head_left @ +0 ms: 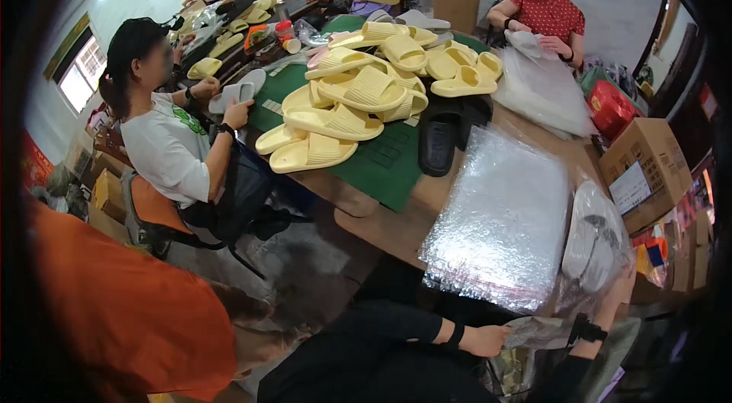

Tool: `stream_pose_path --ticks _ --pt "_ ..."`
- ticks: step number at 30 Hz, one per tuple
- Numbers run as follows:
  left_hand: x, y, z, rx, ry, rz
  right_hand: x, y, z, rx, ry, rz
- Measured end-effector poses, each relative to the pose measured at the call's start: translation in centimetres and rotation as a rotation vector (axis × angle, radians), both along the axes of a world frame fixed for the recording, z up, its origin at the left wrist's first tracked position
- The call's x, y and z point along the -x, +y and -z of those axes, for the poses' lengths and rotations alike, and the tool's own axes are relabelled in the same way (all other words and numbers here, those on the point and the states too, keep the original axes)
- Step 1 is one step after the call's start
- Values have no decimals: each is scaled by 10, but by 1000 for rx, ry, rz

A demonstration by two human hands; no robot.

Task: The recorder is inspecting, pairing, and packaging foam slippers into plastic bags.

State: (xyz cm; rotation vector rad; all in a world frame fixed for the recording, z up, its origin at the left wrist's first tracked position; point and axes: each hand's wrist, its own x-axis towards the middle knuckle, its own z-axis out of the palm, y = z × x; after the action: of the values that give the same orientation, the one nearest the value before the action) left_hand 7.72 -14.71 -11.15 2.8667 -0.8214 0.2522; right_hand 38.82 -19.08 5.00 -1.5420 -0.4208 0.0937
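Observation:
A clear plastic bag (pixel 598 247) with a pair of grey slippers inside hangs over the table's near right edge. My left hand (pixel 488 340), in a black sleeve with a wristband, pinches the bag's crumpled lower end (pixel 537 330). My right forearm, with a black strap at the wrist, rises along the bag's right side. My right hand (pixel 624 287) is mostly hidden behind the bag. A stack of silvery clear bags (pixel 499 224) lies on the table just left of the bagged slippers.
A heap of pale yellow slippers (pixel 358 98) and a black pair (pixel 442 136) lie on a green mat (pixel 389 166). Several people sit around the table. Cardboard boxes (pixel 644 166) stand at right. An orange-clad person (pixel 122 311) is at my lower left.

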Motion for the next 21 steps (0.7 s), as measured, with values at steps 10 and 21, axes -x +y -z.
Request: stream_pose_path --ticks 10,21 --pt "2 10 -41 7 253 32 74 -204 -69 -422 110 -86" --pt "0 8 -42 22 28 109 73 -500 217 539 -388 696"
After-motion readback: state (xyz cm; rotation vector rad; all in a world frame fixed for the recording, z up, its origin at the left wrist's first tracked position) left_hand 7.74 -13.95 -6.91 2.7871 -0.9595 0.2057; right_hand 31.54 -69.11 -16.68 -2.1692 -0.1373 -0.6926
